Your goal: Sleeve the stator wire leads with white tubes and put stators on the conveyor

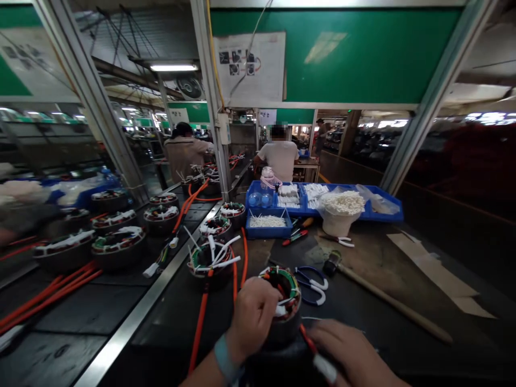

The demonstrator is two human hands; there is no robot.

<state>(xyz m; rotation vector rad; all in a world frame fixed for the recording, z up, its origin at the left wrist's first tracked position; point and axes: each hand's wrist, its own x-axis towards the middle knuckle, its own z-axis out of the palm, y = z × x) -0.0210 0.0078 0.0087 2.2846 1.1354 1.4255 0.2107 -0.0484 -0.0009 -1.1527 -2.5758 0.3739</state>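
A round motor stator [291, 282] with green and red windings and white ties stands on the bench before me. My left hand [253, 312] is curled closed at its left rim, with fingertips reaching toward the inside; what they pinch is partly hidden. From the stator's lower right runs a red cable [307, 339] with a white connector [324, 368]. My right hand [342, 344] is closed around that cable, its fingers partly blurred. Just right of the stator lie blue-and-white-handled pliers [312, 285].
A wooden-handled mallet [391, 301] lies at the right. Behind stand a blue bin [269, 231] of white sleeves and a bagged tub [338, 221]. Another stator [213, 258] is at left, beside a metal-edged conveyor [133, 317] carrying more stators. Two people [280, 156] sit farther back.
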